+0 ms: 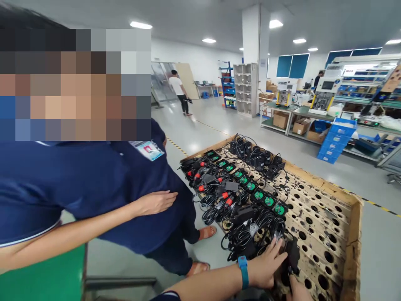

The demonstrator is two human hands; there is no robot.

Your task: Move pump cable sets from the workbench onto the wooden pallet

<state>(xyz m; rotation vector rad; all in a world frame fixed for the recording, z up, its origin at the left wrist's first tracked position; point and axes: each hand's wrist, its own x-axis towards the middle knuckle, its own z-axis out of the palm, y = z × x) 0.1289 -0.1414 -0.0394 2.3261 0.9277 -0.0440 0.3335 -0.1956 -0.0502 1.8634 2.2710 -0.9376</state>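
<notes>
My left hand (267, 265), with a blue wristband (243, 269), reaches over the near end of a pegboard-like wooden tray (352, 251). Its fingers are spread and rest by a bundle of coiled black cables (250, 230). At the bottom edge, my right hand (299, 289) is partly cut off by the frame. Its thumb and fingers close on the lower end of an elongated black housing (292, 256), which lies beside my left fingertips. A row of black units with green circuit boards (268, 201) runs along the tray, next to cables with red caps (229, 202).
A co-worker in a dark blue shirt (103, 179) stands close on the left, one hand (158, 203) against the body. Black motor-like units (258, 158) lie along the tray's far side. Blue crates (336, 140) are stacked by the workbenches (294, 110). Another person (179, 90) is farther back.
</notes>
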